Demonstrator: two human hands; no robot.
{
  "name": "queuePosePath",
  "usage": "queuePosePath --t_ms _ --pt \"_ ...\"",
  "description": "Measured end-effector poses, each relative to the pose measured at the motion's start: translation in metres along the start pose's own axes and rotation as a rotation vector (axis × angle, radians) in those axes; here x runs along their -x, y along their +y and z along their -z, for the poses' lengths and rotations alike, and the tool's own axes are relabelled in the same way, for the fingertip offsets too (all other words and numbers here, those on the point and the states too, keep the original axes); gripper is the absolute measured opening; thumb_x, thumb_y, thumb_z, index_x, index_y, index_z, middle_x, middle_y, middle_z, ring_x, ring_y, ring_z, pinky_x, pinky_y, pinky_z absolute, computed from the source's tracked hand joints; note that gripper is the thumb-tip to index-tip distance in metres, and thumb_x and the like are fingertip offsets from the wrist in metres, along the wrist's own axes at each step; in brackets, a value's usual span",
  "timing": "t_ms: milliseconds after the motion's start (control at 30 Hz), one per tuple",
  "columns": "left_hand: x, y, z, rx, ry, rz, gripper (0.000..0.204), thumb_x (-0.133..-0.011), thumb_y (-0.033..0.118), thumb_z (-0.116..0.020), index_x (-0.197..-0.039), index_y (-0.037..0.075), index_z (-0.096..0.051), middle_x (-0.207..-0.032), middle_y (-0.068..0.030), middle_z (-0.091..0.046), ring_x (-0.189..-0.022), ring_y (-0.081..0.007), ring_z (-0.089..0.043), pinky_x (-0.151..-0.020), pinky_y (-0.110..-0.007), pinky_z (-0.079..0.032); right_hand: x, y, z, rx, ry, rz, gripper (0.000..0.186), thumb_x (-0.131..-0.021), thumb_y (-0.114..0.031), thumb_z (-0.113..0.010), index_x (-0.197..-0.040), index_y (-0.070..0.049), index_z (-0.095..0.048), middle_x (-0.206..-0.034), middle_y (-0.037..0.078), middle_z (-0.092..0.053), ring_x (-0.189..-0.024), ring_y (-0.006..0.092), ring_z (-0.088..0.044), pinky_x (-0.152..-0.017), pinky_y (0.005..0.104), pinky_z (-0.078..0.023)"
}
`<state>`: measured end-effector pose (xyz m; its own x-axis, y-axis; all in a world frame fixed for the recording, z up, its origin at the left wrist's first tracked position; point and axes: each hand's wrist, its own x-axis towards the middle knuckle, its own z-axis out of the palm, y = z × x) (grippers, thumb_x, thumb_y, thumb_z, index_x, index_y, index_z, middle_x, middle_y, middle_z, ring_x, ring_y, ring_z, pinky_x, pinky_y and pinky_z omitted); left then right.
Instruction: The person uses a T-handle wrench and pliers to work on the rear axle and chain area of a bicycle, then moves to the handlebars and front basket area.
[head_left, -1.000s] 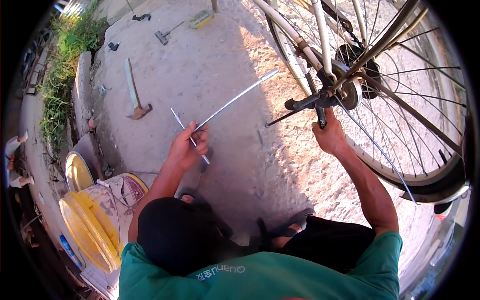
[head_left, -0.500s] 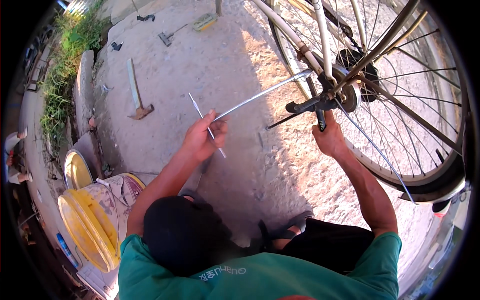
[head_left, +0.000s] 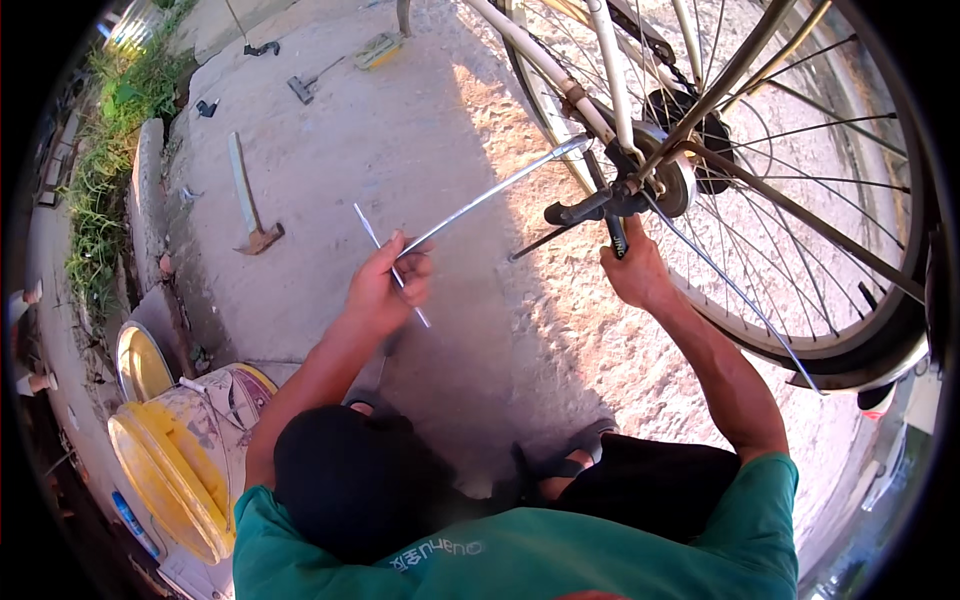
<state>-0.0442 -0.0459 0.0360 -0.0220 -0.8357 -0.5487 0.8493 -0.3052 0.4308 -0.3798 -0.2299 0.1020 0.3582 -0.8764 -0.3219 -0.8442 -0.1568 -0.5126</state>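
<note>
One T-handled wrench (head_left: 485,201), pinched in left hand (head_left: 384,288), long axis slanting up-right toward wheel hub (head_left: 680,188); right hand (head_left: 638,272), nearer hub, clasped round black handle (head_left: 617,238).

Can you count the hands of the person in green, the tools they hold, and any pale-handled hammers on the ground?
Hands: 2, left hand and right hand
Held tools: 2, silver T-shaped wrench and black-handled tool
Pale-handled hammer: 1
Total: 5

Green short-sleeved shirt (head_left: 560,550) with pale lettering (head_left: 435,553) across the front, black legwear (head_left: 660,485), dark sandals (head_left: 597,436)
</note>
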Motion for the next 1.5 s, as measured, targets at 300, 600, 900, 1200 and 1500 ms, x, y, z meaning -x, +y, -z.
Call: queuePosePath --t_ms 300,600,900,1200,1500 --pt "0.007 -0.008 -0.005 0.126 -0.021 0.136 0.046 -0.11 0.041 -0.048 -0.119 0.001 -0.067 -0.083 -0.0036 -0.069 -0.054 -0.0119 -0.053 -0.051 -0.029 -0.04 -0.002 0.001 0.0 0.009 -0.02 -0.013 0.066 -0.09 -0.017 -0.062 -0.148 -0.008 -0.03 -0.096 0.037 -0.067 -0.093 0.0553 -0.066 -0.084 0.0587 -0.052" --pt "0.025 -0.002 -0.023 -0.423 -0.042 -0.224 0.047 -0.11 0.041 -0.046 -0.125 0.001 -0.066 -0.092 -0.0049 -0.072 -0.06 -0.0169 -0.058 -0.057 -0.033 -0.044 -0.002 -0.001 -0.002 0.025 -0.027 -0.016 0.069 -0.091 -0.018 -0.061 -0.15 -0.01 -0.028 -0.095 0.037 -0.067 -0.092 0.0563 -0.066 -0.085 0.0593 -0.053" --pt "0.022 -0.011 -0.016 0.058 -0.101 0.08 0.045 -0.11 0.039 -0.048 -0.125 0.001 -0.065 -0.092 -0.0047 -0.072 -0.06 -0.0144 -0.055 -0.06 -0.033 -0.043 -0.002 -0.002 0.0 0.016 -0.017 -0.007 0.065 -0.09 -0.017 -0.062 -0.148 -0.007 -0.033 -0.097 0.037 -0.068 -0.094 0.0556 -0.066 -0.087 0.0584 -0.053" --pt "0.035 0.006 -0.039 -0.448 -0.036 -0.266 0.041 -0.11 0.035 -0.05 -0.123 -0.002 -0.063 -0.09 -0.0127 -0.069 -0.058 -0.0173 -0.06 -0.055 -0.029 -0.05 -0.001 -0.005 0.001 -0.007 -0.015 -0.027 0.061 -0.09 -0.016 -0.063 -0.145 -0.01 -0.037 -0.097 0.036 -0.068 -0.094 0.0552 -0.066 -0.086 0.0594 -0.052" --pt "0.024 -0.004 -0.021 0.155 -0.204 0.185 0.037 -0.11 0.03 -0.05 -0.127 0.0 -0.063 -0.094 -0.0082 -0.07 -0.071 -0.0169 -0.064 -0.068 -0.035 -0.053 -0.001 0.0 -0.003 -0.013 0.004 -0.003 0.056 -0.091 -0.016 -0.063 -0.14 -0.005 -0.04 -0.097 0.036 -0.068 -0.095 0.0554 -0.066 -0.085 0.0588 -0.052"
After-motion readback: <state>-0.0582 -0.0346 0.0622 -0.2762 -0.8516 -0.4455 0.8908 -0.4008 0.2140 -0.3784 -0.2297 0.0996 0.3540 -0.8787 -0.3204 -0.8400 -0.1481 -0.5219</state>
